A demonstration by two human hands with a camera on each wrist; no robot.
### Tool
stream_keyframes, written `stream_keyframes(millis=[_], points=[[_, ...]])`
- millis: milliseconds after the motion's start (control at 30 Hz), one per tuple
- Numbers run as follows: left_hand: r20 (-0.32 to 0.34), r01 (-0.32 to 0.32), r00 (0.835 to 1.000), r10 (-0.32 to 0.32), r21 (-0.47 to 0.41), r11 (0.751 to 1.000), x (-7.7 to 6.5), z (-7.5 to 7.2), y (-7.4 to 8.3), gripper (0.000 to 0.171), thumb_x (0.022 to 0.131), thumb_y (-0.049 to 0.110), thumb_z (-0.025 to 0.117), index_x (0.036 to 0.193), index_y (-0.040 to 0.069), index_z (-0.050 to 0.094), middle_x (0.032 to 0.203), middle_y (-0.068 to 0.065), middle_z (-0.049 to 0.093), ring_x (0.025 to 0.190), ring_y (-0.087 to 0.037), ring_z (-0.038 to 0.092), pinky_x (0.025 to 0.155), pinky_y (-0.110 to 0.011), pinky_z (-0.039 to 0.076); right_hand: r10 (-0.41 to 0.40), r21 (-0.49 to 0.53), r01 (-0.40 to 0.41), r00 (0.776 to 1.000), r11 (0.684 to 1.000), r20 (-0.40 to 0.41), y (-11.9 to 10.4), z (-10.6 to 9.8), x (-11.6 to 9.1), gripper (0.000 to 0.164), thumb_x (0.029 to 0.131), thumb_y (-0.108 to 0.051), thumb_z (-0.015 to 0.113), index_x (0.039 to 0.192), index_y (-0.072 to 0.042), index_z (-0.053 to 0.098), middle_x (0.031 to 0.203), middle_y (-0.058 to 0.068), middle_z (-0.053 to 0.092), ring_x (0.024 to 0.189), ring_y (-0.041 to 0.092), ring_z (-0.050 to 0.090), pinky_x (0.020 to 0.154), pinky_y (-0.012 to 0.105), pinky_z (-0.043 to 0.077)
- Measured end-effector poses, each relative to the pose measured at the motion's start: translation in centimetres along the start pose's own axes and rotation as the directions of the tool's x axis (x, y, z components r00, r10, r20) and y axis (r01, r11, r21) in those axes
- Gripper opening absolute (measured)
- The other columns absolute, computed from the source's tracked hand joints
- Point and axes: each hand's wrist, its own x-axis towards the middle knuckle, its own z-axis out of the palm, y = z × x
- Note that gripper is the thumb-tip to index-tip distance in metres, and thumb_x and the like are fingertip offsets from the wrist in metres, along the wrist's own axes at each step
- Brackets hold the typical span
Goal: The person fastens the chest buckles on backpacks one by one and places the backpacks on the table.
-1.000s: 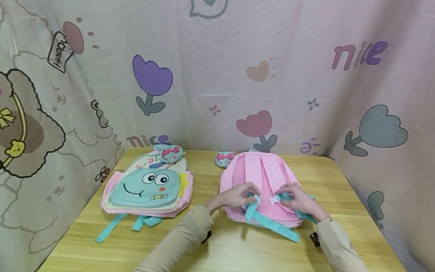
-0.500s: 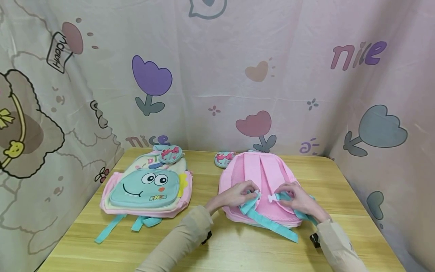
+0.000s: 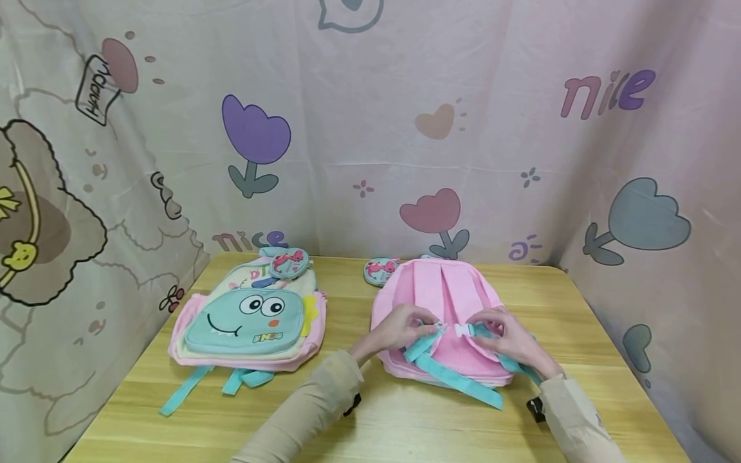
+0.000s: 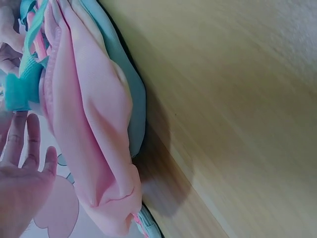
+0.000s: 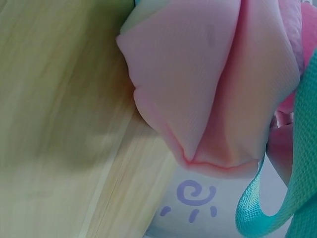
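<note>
On table, pink backpack point(image 3: 446, 302) points away, face-down.

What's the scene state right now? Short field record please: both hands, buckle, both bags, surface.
left hand: pinches one white buckle half on a teal strap
right hand: pinches the other white buckle half
buckle: halves close, not visibly joined
pink backpack: lies back side up under both hands
teal monster-face backpack: lies face up to the left, untouched
round teal pouch: beside the pink backpack's top
surface: wooden table
</note>
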Motion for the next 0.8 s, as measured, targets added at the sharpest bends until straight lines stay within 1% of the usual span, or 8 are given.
stream_keyframes(millis=[67,167,267,367,500,633,733,800], points=[[-0.008,0.011,1.0,-0.011,-0.005,1.0,0.0,0.0,0.0,0.022,0.096,0.02,0.069,0.113,0.008,0.077,0.114,-0.004,0.077,0.095,-0.004,0.063,0.086,-0.021,0.051,0.008,0.006,-0.008,1.0,1.0,-0.003,0.0,0.0,0.0,0.028,0.084,-0.016,0.08,0.112,-0.017,0.074,0.11,0.003,0.069,0.099,0.015,0.051,0.086,0.027,0.046],[-0.008,0.023,1.0,-0.023,-0.008,1.0,0.0,0.1,0.1,0.022,0.096,0.018,0.069,0.115,0.009,0.077,0.118,-0.004,0.076,0.084,-0.003,0.056,0.076,-0.017,0.045,0.011,0.015,-0.011,1.0,1.0,-0.009,0.0,0.0,0.1,0.028,0.085,-0.017,0.08,0.112,-0.017,0.074,0.109,0.003,0.068,0.1,0.015,0.05,0.087,0.029,0.047],[-0.005,0.028,1.0,-0.028,-0.018,0.999,0.1,0.1,0.2,0.023,0.097,0.016,0.066,0.118,0.009,0.075,0.117,-0.006,0.076,0.079,-0.004,0.052,0.072,-0.016,0.043,-0.004,0.021,0.004,1.0,1.0,-0.022,-0.1,0.0,0.1,0.028,0.085,-0.016,0.08,0.112,-0.016,0.074,0.108,0.003,0.069,0.099,0.015,0.05,0.085,0.03,0.046],[-0.012,0.018,1.0,-0.018,-0.012,1.0,0.2,0.2,0.2,0.025,0.099,0.014,0.063,0.12,0.007,0.074,0.108,-0.008,0.076,0.079,-0.002,0.052,0.072,-0.015,0.044,-0.018,0.021,0.019,0.999,1.0,-0.033,-0.2,0.0,0.1,0.028,0.086,-0.016,0.079,0.113,-0.016,0.074,0.11,0.004,0.069,0.098,0.014,0.05,0.084,0.03,0.046],[-0.021,0.008,1.0,-0.008,0.007,1.0,0.3,0.3,0.2,0.025,0.1,0.013,0.06,0.121,0.006,0.073,0.109,-0.009,0.076,0.08,-0.004,0.052,0.072,-0.015,0.045,-0.025,0.025,0.026,0.999,0.999,-0.039,-0.5,0.0,0.2,0.029,0.086,-0.017,0.079,0.114,-0.016,0.074,0.112,0.004,0.07,0.101,0.013,0.052,0.088,0.031,0.049],[-0.025,0.025,0.999,-0.025,0.003,1.0,0.3,0.4,0.4,0.026,0.101,0.013,0.059,0.122,0.006,0.073,0.12,-0.007,0.075,0.087,-0.006,0.054,0.079,-0.017,0.046,-0.038,0.029,0.04,0.998,0.999,-0.048,-0.8,0.0,0.3,0.029,0.086,-0.016,0.08,0.114,-0.016,0.074,0.113,0.005,0.07,0.103,0.016,0.054,0.093,0.041,0.05],[-0.026,0.035,0.999,-0.035,-0.001,0.999,0.3,0.4,0.4,0.026,0.101,0.013,0.058,0.123,0.007,0.072,0.121,-0.007,0.074,0.088,-0.007,0.055,0.081,-0.018,0.046,-0.053,0.018,0.054,0.997,0.998,-0.055,-0.9,0.1,0.3,0.029,0.085,-0.015,0.08,0.114,-0.017,0.074,0.114,0.005,0.071,0.105,0.017,0.055,0.094,0.049,0.051],[-0.023,0.038,0.999,-0.038,-0.004,0.999,0.3,0.4,0.5,0.027,0.102,0.013,0.058,0.124,0.007,0.072,0.121,-0.007,0.074,0.087,-0.007,0.055,0.08,-0.018,0.046,-0.066,0.01,0.067,0.996,0.998,-0.059,-1.0,0.2,0.3,0.029,0.085,-0.015,0.08,0.114,-0.017,0.074,0.114,0.005,0.071,0.105,0.016,0.054,0.094,0.05,0.051]])
